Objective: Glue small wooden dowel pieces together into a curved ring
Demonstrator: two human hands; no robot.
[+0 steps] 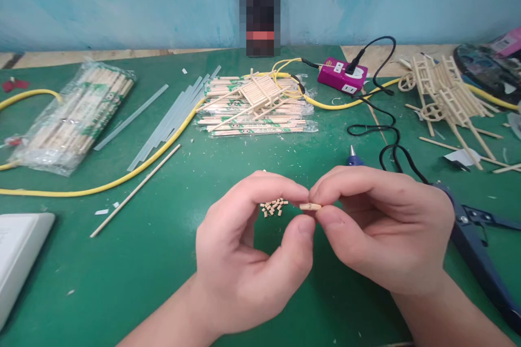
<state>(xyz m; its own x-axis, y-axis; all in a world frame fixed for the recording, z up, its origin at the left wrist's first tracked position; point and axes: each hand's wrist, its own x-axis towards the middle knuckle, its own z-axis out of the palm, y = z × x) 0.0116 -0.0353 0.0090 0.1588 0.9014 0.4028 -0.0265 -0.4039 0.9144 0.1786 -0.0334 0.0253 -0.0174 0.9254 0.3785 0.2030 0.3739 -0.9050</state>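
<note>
A short piece of wooden stick (310, 206) is at the fingertips of both my hands, above the green table. My right hand (382, 222) pinches its right end between thumb and index finger. The thumb and index finger of my left hand (256, 249) close round its left end, and the two index fingertips meet. Behind my left fingers a small heap of short cut stick pieces (273, 207) lies on the table. A blue glue gun (476, 255) lies by my right hand, which hides its middle; its metal nozzle shows beyond the knuckles.
Packed chopsticks (260, 124) lie at the back, with a small stick frame (260, 92) on top. Further left are clear glue sticks (171, 124), a single stick (134, 192) and another chopstick pack (77, 114). A purple power strip (342, 76) and stick model (451, 97) stand right.
</note>
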